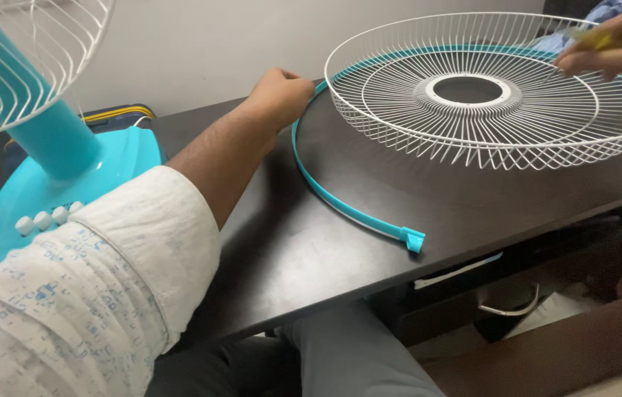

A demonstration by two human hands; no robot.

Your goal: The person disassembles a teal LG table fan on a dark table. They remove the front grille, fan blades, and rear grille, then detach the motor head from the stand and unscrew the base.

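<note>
Dark wood tabletop [340, 242] fills most of my view, with a pale wall behind it and a turquoise fan base [46, 191] standing at the left edge, four white buttons on its foot.

From where I watch, my left hand [280, 94] is curled shut around the turquoise ring band [325, 192] at its far-left bend, just where the band meets the rim of the white wire guard [487, 92]. The band runs from that grip in a long curve toward me and to the right, ending in a small clip tab [414, 239] near the table's front edge; its other part passes behind the guard's far rim. So the free end lies well to the near-right of the left hand, and the band's sweep follows the guard's left side, partly apart from it.

My right hand [616, 44] sits at the guard's far-right rim, fingers closed on a small yellow-green thing [596, 37] that I cannot identify.

Count: one band, one loose guard on the table, one more guard [31, 51] mounted on the fan, two hands.
</note>
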